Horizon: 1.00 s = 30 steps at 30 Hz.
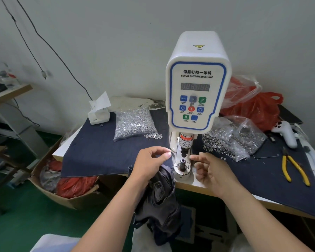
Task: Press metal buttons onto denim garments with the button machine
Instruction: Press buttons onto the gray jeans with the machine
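Observation:
The white servo button machine [196,91] stands on the table, its lower die [182,163] bare on the round metal base. My left hand [150,160] sits just left of the die, its fingers curled. A dark denim garment [161,199] is gripped under this hand and hangs below the table edge. My thumb and forefinger nearly meet at the tip; I cannot tell whether they hold a small part. My right hand [212,170] hovers just right of the die, fingers loosely curled, forefinger pointing at the base, nothing visible in it.
A bag of silver tacks [133,124] lies left of the machine on dark denim cloth [91,151]. A bag of metal buttons [231,139] lies to the right, with yellow pliers [295,170], a white controller [285,133] and red bags [256,106]. A cardboard box [62,193] stands on the floor.

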Motion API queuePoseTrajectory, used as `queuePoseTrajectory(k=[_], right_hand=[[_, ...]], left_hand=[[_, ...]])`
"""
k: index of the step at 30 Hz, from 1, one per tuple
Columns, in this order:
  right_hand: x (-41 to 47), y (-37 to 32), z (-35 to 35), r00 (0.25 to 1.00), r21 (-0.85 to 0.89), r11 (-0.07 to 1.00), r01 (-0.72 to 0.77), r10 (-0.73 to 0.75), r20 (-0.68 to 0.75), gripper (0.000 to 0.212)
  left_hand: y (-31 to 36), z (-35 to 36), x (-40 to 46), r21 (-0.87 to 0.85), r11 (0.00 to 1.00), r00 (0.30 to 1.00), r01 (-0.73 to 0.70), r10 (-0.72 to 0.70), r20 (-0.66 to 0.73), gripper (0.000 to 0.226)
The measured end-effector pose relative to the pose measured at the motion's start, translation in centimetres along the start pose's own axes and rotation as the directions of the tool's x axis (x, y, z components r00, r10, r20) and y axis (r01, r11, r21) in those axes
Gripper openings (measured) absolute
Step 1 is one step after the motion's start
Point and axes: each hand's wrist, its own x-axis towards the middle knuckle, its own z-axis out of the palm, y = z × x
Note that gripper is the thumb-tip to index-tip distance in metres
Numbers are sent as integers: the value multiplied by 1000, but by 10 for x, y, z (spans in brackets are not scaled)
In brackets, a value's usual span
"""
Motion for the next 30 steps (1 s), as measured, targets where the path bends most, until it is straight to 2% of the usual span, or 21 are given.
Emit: queuePoseTrajectory(k=[3,5,9,13,24,30], right_hand=[[14,-4,-23,969,-222,963,153,-190,-156,31],[21,-3,-37,946,-317,927,202,-268,-180,32],[28,-1,-52,952,-309,922,233,-280,-119,35],[29,2,-51,949,-369,892,260,-307,-75,36],[32,4,-56,947,-357,893,275,-316,-61,38],[28,4,-54,941,-354,888,294,-334,-56,38]], left_hand=[[3,12,-4,12,1000,999,-4,3,55,7],[4,19,-6,9,1000,997,1,-2,78,10],[6,27,-6,72,997,995,13,-19,95,25],[8,29,-5,126,992,995,19,-32,99,18],[21,28,-8,175,984,992,20,-42,118,13],[27,26,-11,73,993,987,91,-100,128,12]])
